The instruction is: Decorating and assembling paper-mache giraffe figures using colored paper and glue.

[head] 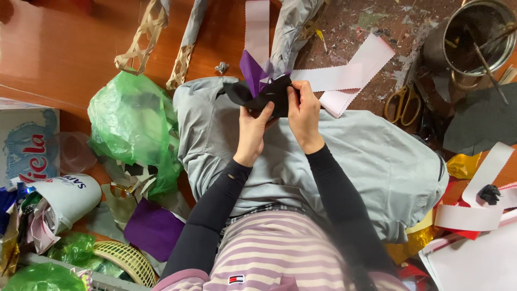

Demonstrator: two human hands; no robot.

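your left hand (253,125) and right hand (303,112) meet over your lap, both pinched shut on a crumpled black paper (258,95). the left thumb and fingers grip its lower edge, the right fingers clamp its right side, and the two hands sit just beside each other, almost touching. a purple paper (251,71) stands up from behind the black one, touching it, with its point tilted up and to the left.

the black paper sits above a grey cloth (377,161) spread across your knees. pink ribbon (350,73) with zigzag edges lies just beyond the hands, one strip running up and one out to the right. gold scissors (403,102) lie on the floor to the right of the ribbon, near a metal pot (501,51) with sticks in it. a green bag (129,121) is bunched up left of the cloth, and a purple sheet (153,229) lies below it, near your left elbow. a white cup (67,199) lies tipped on its side at the far left, with a woven basket (126,261) near the bottom edge.
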